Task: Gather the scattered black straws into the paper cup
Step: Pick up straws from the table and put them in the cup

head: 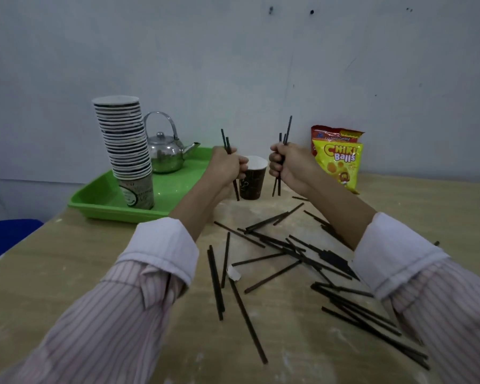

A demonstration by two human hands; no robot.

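Note:
A dark paper cup (252, 184) with a white inside stands upright on the wooden table, between my two hands. My left hand (225, 167) is closed around two black straws held upright, just left of the cup. My right hand (287, 163) grips a few black straws upright, just right of the cup. Several more black straws (291, 250) lie scattered across the table in front of the cup, some crossing one another. Both fists sit at about rim height.
A green tray (100, 199) at the left back carries a tall leaning stack of paper cups (126, 145) and a metal kettle (164, 153). Two snack bags (337, 162) lean against the wall at the right. A scrap of white paper (234, 273) lies among the straws.

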